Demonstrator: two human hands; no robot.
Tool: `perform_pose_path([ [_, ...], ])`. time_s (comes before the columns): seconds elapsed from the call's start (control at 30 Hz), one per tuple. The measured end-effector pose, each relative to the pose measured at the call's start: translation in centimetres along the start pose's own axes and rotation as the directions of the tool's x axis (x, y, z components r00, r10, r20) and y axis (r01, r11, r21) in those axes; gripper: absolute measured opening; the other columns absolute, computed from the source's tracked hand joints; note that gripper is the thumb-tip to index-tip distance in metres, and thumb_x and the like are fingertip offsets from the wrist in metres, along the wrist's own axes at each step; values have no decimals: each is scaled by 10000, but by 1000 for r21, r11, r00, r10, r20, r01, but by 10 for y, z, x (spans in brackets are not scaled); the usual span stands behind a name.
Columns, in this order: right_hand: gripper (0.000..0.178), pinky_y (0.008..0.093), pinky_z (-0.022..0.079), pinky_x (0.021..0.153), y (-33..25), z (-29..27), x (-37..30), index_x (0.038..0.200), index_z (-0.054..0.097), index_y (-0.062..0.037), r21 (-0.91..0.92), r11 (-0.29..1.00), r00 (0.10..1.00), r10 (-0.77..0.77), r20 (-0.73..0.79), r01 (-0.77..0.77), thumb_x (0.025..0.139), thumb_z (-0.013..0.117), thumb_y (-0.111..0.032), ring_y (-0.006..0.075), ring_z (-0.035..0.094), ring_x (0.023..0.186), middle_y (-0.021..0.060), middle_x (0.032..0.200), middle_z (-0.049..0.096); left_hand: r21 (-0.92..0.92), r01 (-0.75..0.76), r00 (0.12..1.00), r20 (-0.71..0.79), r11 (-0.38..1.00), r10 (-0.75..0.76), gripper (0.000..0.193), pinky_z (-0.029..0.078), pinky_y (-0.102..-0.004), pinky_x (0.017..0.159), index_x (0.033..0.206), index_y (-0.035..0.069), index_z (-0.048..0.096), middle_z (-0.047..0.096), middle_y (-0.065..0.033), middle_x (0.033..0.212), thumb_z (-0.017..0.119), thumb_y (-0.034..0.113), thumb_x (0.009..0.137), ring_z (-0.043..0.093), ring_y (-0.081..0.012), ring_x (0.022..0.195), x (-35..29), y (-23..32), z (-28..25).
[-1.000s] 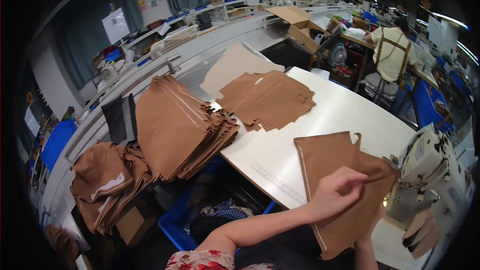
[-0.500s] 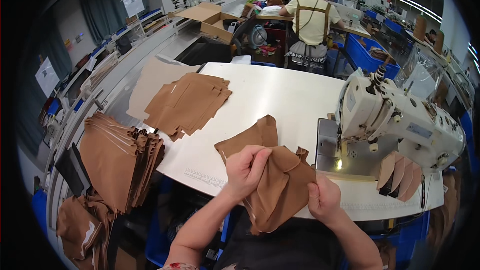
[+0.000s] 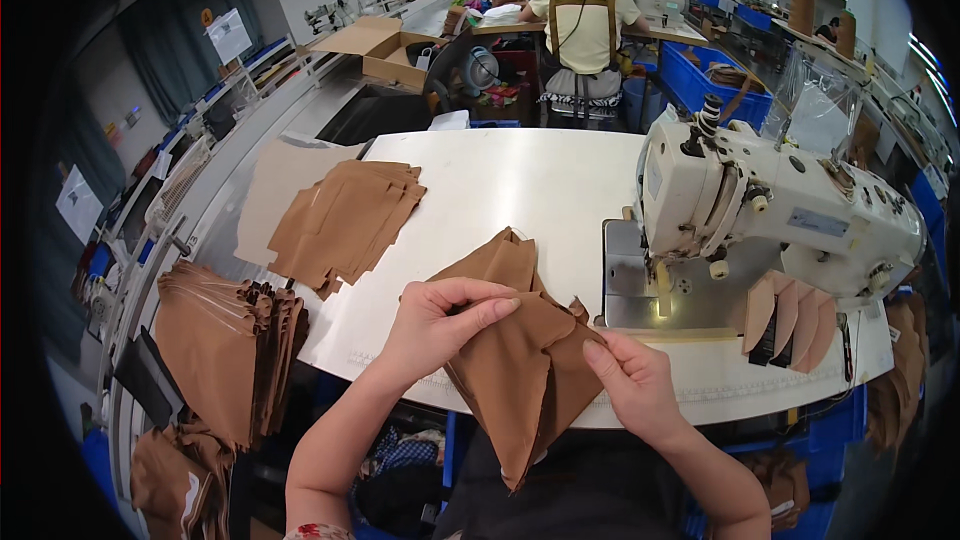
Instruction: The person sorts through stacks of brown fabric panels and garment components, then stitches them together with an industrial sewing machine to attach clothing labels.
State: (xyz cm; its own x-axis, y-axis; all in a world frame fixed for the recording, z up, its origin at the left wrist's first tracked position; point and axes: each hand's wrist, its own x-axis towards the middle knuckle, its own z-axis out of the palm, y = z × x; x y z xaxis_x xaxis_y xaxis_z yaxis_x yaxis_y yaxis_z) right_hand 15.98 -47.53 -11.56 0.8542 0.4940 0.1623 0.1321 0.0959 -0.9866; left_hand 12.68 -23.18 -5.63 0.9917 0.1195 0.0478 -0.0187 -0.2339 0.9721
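Observation:
Between my hands hangs a brown fabric piece, folded and sagging to a point over the table's front edge. My left hand pinches its upper left part between thumb and fingers. Its right edge is gripped by my right hand, thumb on top. The far part of the cloth rests on the white table. Just right of the cloth stands a white sewing machine with a metal plate under its needle area.
A stack of cut brown pieces lies at the table's left. Beside the table hangs a thick bundle of brown panels. Curved pinkish pieces stand by the machine. A co-worker sits ahead, near a blue bin.
The cloth has been spread flatter and its lower tip hangs more pointed. My left hand has shifted left and its fingers have straightened. The whole view has moved slightly.

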Motion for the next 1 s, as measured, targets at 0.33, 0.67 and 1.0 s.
perform_pose_path([
  [0.33, 245, 203, 462, 690, 9, 17, 4, 1098, 675, 50, 82, 991, 988, 100, 118, -110, 1048, 594, -177, 30, 510, 747, -38, 845, 615, 558, -365, 906, 27, 745, 423, 128, 501, -274, 696, 989, 49, 772, 709, -20, 814, 758, 74, 864, 634, -127, 749, -7, 32, -2],
  [0.67, 389, 437, 538, 1051, 4, -12, -9, 1212, 484, 143, 705, 485, 754, 647, 109, -518, 1096, 446, -226, 324, 623, 1175, 296, 1281, 552, 589, -761, 601, 484, 271, 636, 68, 434, -367, 880, 896, 135, 750, 628, -18, 819, 724, 164, 840, 622, -226, 801, 110, -55, 96],
  [1.0, 398, 363, 606, 898, 3, -76, 13, 1204, 518, 152, 516, 488, 625, 770, 126, -705, 1093, 419, -217, 299, 690, 1014, 254, 1165, 629, 524, -517, 852, 391, 676, 348, 117, 406, -380, 883, 945, 135, 776, 687, -49, 920, 738, 221, 875, 635, -247, 853, 146, -67, 132],
])
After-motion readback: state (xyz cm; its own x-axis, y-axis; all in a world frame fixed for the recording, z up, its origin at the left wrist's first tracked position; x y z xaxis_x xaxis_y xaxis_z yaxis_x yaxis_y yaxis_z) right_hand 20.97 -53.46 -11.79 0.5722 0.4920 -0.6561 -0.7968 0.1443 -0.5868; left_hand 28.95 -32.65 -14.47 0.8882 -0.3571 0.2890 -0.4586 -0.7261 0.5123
